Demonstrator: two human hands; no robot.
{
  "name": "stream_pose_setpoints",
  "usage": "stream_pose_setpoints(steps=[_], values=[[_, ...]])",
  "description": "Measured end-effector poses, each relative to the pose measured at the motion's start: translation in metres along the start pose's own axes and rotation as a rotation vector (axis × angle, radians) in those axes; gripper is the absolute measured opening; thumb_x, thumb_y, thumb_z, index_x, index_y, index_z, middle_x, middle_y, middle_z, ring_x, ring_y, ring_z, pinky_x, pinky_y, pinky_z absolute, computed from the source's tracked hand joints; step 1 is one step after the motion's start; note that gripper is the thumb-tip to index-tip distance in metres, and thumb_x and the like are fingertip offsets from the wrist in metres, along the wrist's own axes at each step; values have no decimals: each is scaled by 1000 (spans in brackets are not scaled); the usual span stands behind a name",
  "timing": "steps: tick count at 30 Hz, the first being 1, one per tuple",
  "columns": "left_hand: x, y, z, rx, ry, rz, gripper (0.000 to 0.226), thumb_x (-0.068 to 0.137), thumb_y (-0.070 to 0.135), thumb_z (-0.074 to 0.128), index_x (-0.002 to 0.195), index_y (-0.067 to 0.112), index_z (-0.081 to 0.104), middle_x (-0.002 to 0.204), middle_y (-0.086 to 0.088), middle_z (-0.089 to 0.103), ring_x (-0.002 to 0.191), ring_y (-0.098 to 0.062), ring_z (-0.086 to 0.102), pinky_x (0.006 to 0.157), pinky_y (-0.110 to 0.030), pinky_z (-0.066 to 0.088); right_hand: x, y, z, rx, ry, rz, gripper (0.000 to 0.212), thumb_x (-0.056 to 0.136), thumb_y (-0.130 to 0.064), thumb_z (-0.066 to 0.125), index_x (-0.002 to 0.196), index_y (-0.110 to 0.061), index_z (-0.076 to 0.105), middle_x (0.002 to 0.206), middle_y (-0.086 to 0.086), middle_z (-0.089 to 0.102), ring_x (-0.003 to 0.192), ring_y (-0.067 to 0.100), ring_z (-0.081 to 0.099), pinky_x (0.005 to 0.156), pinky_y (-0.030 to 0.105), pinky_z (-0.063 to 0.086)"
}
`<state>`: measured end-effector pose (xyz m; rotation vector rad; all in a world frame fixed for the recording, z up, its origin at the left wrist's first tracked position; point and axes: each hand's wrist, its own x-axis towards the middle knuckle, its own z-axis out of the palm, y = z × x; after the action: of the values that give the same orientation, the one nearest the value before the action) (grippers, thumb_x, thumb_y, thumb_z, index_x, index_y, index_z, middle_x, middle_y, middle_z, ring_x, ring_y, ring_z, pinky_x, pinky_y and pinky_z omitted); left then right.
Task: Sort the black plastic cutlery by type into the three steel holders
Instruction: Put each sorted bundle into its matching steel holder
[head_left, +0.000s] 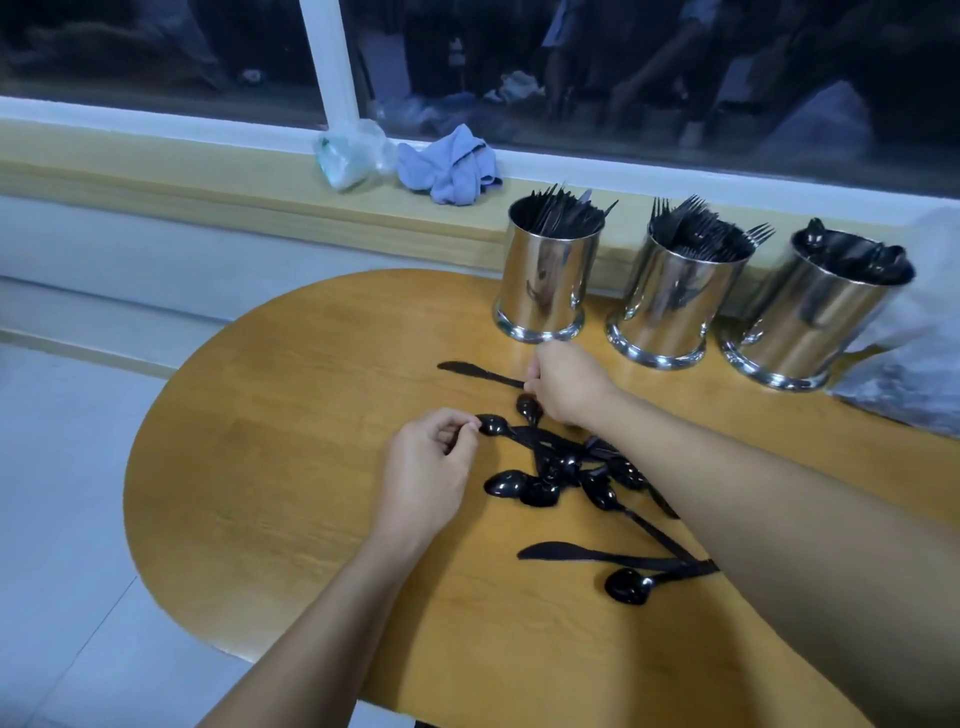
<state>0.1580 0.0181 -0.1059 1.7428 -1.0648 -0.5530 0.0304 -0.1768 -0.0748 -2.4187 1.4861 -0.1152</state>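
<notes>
Wooden table (270, 509): rounded end, light brown top, set against a window ledge.

Left hand (426, 467): lay low over the table, fingers curled inward, thumb and forefinger tips pinched at the bowl of a black spoon (493, 425); that spoon's handle ran right into the pile.

Clear plastic bag (348, 156) and blue cloth (449, 163): crumpled side by side on the ledge, well apart from the hands.

Black knife (475, 371): flat on the table, blade pointing left, its handle end gripped in the closed fingers of the right hand (566, 387).

Loose pile of spoons (566, 475): tangled between the two forearms, bowls mostly facing left. A second knife (582, 553) and a single spoon (628, 586) lay nearer the viewer, partly under the right forearm.

Knife holder (545, 275): leftmost steel cylinder, just beyond the right hand, filled with upright knives.

Fork holder (670, 296): middle cylinder, tines up.

Spoon holder (810, 317): rightmost cylinder, spoon bowls showing at the rim.

White plastic bag (914, 364): at the right edge, touching the spoon holder.
</notes>
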Motion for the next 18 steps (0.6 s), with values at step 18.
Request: stream_pose_setpoints(steps=[18], values=[[-86,36,21,-876,26,-342,22,118,21,53,114,8,70,84,-10,66,76,-19,60,78,-37,47,-234,71,4,375,95,-125,34,94,-57,75,119,-34,82,103,-23,60,102,3,57,93,29,50]])
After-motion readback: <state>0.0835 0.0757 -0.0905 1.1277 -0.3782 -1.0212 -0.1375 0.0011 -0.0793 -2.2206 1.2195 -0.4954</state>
